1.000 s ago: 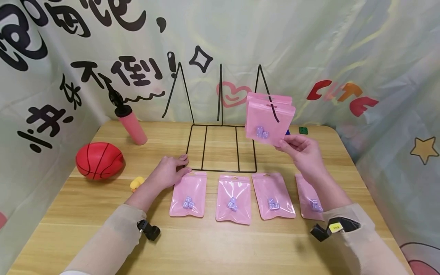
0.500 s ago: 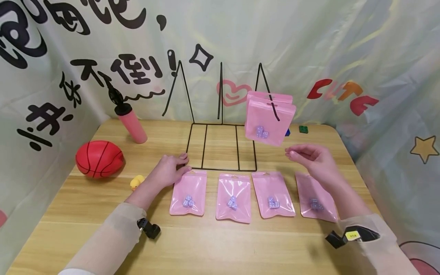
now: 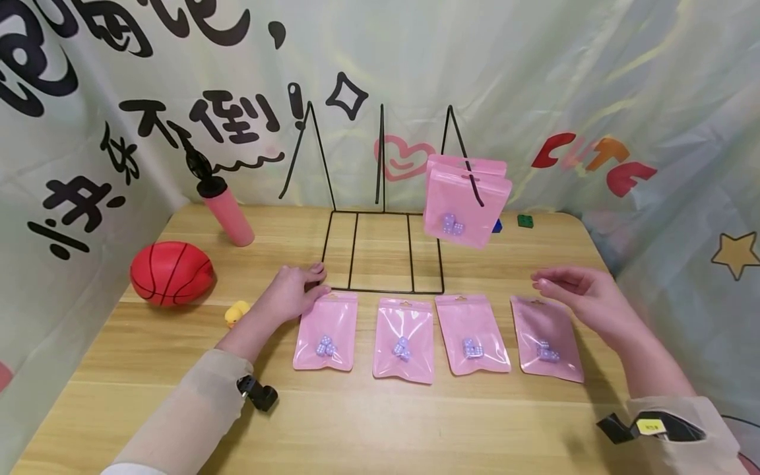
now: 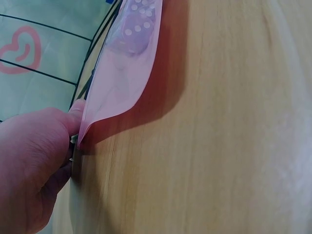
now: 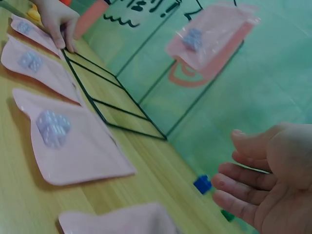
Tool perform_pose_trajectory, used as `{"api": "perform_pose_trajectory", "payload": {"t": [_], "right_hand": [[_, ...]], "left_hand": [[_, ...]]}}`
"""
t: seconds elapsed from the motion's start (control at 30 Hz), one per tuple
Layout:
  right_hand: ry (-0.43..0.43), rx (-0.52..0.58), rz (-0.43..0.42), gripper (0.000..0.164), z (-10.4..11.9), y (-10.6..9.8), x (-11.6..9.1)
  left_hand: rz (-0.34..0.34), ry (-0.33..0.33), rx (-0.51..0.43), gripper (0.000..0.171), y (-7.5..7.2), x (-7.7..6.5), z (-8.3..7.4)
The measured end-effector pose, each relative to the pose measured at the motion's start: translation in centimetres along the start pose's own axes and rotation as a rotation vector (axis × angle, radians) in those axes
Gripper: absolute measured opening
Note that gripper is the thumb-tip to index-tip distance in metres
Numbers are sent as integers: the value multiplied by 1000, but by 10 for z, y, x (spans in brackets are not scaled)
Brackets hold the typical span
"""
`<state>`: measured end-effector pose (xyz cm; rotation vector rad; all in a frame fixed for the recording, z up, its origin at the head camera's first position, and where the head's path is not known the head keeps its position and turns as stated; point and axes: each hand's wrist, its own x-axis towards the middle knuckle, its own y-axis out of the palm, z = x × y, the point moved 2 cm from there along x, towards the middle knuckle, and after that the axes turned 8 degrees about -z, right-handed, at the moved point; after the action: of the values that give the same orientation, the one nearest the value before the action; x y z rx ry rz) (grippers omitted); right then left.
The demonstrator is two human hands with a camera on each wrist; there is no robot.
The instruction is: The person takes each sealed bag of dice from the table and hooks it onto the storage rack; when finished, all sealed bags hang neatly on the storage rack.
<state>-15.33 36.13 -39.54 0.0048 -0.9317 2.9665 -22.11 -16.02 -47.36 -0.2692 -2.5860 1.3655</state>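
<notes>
A black wire display rack [image 3: 411,254] with upright hooks stands at the back of the table. Its front left corner is gripped by my left hand [image 3: 289,293], thumb beside the top of the leftmost pink zip bag [image 3: 326,322]. Two pink bags [image 3: 469,201] hang on the right hook; the front one shows purple dice. My right hand [image 3: 584,300] hovers with relaxed fingers, holding nothing, above the right side of the rightmost pink bag [image 3: 543,321]. Between these lie a second bag [image 3: 406,323] and a third bag [image 3: 466,320], each with dice.
To the left sit a red ball [image 3: 171,273], a pink pump [image 3: 228,214] and a small yellow duck [image 3: 237,313]. Behind the hanging bags are a blue block [image 5: 202,184] and a green block [image 3: 525,221]. A printed cloth [image 3: 534,79] hangs behind the table.
My right hand has let go of the hanging bag's lower corner and moved right and toward me. The left hand stays at the rack's corner.
</notes>
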Motion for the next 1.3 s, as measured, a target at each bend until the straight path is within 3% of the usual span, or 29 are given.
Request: {"api": "perform_pose_trajectory", "payload": {"t": [0.3, 0.67, 1.0, 1.3], "right_hand": [[69, -166, 48, 45, -24, -21, -18], [145, -295, 116, 51, -58, -37, -28], [288, -265, 183, 54, -70, -35, -35], [304, -229, 124, 43, -74, -24, -33]], "left_hand": [[8, 0, -14, 46, -1, 1, -1], [0, 3, -16, 46, -1, 1, 0], [1, -10, -21, 46, -2, 0, 1], [2, -9, -26, 45, -1, 0, 1]]}}
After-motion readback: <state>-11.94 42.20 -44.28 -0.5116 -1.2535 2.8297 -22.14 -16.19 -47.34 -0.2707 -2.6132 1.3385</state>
